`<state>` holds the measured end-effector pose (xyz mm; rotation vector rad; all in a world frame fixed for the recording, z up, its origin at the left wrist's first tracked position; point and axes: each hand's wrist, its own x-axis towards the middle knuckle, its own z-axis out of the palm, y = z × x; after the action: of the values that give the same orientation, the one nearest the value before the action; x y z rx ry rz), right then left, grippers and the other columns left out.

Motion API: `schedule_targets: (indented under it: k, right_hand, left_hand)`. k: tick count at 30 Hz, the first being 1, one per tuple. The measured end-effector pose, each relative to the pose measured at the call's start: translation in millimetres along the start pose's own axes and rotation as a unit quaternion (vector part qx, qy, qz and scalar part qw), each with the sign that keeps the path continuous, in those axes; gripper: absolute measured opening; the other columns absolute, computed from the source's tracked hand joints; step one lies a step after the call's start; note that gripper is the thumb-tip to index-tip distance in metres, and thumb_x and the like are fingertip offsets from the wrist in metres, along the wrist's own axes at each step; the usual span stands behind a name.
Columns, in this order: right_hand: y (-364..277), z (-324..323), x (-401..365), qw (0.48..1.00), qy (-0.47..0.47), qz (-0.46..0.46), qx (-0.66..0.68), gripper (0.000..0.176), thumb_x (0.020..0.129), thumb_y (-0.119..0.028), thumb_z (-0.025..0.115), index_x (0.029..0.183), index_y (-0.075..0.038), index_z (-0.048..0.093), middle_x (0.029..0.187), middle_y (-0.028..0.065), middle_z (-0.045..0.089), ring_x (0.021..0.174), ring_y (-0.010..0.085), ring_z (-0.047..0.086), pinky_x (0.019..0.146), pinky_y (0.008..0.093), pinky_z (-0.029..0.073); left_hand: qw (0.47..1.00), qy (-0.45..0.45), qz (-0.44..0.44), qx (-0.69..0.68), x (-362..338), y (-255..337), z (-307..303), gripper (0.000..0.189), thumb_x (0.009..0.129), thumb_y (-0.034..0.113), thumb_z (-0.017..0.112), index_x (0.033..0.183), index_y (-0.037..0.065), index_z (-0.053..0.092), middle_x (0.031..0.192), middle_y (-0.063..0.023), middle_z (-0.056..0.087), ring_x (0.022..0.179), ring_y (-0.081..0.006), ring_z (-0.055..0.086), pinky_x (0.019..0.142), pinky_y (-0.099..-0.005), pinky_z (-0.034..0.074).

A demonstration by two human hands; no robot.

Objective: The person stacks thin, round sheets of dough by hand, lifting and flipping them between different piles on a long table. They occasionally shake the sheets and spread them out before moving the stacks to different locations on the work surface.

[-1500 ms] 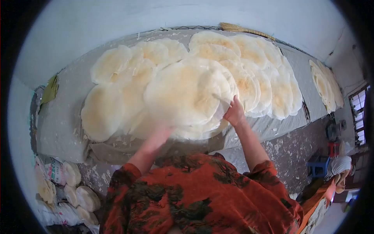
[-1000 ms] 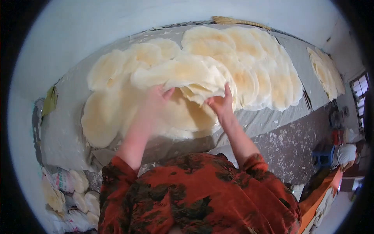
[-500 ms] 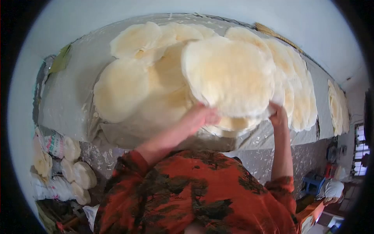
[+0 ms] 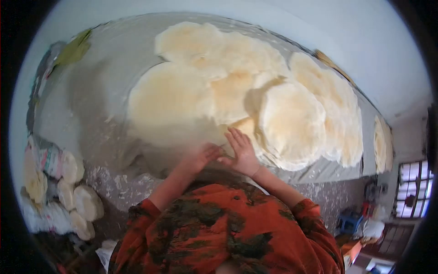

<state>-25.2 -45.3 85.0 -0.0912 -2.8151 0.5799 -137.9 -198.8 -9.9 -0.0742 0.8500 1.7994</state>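
Note:
Large, thin, pale round sheets with tan centres (image 4: 171,98) lie overlapping on a grey cloth-covered surface (image 4: 64,107). To the right of centre, a round sheet (image 4: 294,121) rests on top of a stack. My right hand (image 4: 241,153) is open, fingers spread, at the near edge of the sheets, just left of that stack. Close beside it on the left is my left hand (image 4: 198,157), blurred by motion, its fingers too smeared to read. No sheet shows in my right hand.
Bagged stacks of round pale pieces (image 4: 86,203) are at the lower left. Further sheets (image 4: 381,144) lie at the far right, above a blue stool (image 4: 349,223). A barred window (image 4: 413,189) is on the right. A yellowish cloth (image 4: 75,48) lies at the back left.
The large sheet held between both hands now lies on the stack to the right. Both hands have let go and moved left, close together. The view has shifted slightly.

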Motion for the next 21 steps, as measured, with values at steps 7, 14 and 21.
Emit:
schedule_targets:
  k: [7, 14, 21]
  right_hand:
    - [-19.8, 76.4, 103.1, 0.986, -0.128, -0.110, -0.006, 0.066, 0.069, -0.025, 0.068, 0.124, 0.000, 0.043, 0.135, 0.0191, 0.036, 0.125, 0.0334, 0.035, 0.101, 0.0480, 0.029]
    - [-38.9, 147.5, 113.7, 0.970, -0.176, -0.137, -0.097, 0.075, 0.067, -0.027, 0.067, 0.132, -0.006, 0.036, 0.141, 0.0171, 0.029, 0.132, 0.0326, 0.025, 0.104, 0.0510, 0.022]
    - [-25.2, 158.8, 159.5, 0.988, -0.100, -0.055, 0.102, 0.024, 0.076, -0.013, 0.053, 0.097, -0.006, 0.060, 0.100, 0.0162, 0.060, 0.096, 0.0328, 0.056, 0.081, 0.0430, 0.045]
  left_hand:
    - [0.894, 0.350, 0.236, 0.150, -62.1, 60.2, -65.8, 0.030, 0.080, 0.011, 0.055, 0.108, 0.007, 0.045, 0.102, -0.0052, 0.049, 0.084, -0.0162, 0.051, 0.070, -0.0325, 0.046]
    - [0.942, 0.287, 0.158, -0.078, -53.5, 109.1, -143.4, 0.024, 0.082, 0.015, 0.055, 0.101, 0.003, 0.049, 0.090, -0.0087, 0.052, 0.083, -0.0214, 0.053, 0.068, -0.0343, 0.046]
    - [0.959, 0.167, 0.228, 0.015, -71.5, 143.5, -115.5, 0.023, 0.086, 0.024, 0.052, 0.102, 0.007, 0.053, 0.091, -0.0058, 0.056, 0.079, -0.0167, 0.053, 0.066, -0.0292, 0.044]
